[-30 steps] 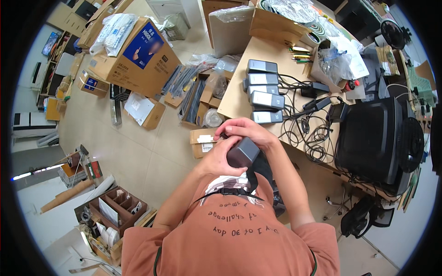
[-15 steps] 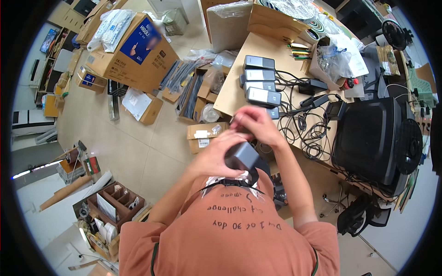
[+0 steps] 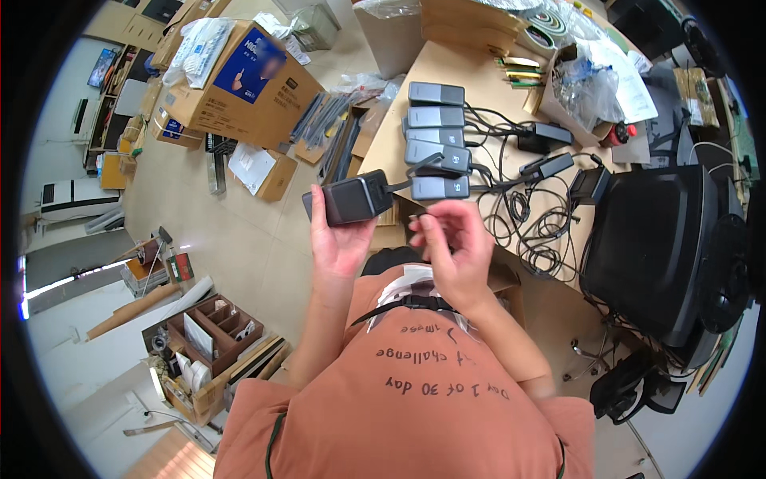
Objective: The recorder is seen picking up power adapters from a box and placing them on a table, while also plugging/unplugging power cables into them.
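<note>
My left hand (image 3: 341, 243) holds a dark power bank (image 3: 349, 200) from below, its thumb up along the left end. A short dark cable (image 3: 415, 169) comes out of the power bank's right end and bends up over the devices on the table. Close by on the right, my right hand (image 3: 453, 239) has its fingers curled and pinched, slightly blurred. A tiny thing shows at its fingertips, too small to name. Several grey power banks lie stacked in a row on the table, the nearest grey power bank (image 3: 440, 188) with a lit display.
The wooden table (image 3: 391, 152) carries tangled black cables (image 3: 527, 239), a black adapter (image 3: 545, 136) and a large black monitor (image 3: 646, 251). A box of plastic bags (image 3: 578, 100) stands behind. Cardboard boxes (image 3: 231, 88) fill the floor at the far left; a brown divided organiser (image 3: 215, 331) sits nearer.
My left hand has moved up and left, turning the power bank level. My right hand has come away from it, down and slightly right. The short cable now shows extended.
</note>
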The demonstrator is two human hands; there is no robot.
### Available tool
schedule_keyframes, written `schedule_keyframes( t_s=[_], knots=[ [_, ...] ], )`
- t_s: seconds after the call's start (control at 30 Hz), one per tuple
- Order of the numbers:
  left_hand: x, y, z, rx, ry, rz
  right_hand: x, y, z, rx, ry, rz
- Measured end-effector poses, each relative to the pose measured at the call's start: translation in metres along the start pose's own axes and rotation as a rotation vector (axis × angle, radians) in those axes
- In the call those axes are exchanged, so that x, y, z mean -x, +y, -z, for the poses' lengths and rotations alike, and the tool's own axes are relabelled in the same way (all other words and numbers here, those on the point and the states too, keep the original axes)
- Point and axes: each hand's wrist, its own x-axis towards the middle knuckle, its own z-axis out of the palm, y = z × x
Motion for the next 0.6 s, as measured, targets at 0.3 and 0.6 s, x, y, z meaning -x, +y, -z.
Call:
schedule_keyframes(
  t_s=[0.3,0.6],
  knots=[
    [0.015,-0.053,-0.036,-0.126,-0.036,-0.037,-0.020,0.011,0.029,-0.094,-0.003,-0.019],
    [0.021,-0.068,-0.042,-0.193,0.005,-0.135,-0.018,0.021,0.044,-0.029,0.012,0.007]
  ],
)
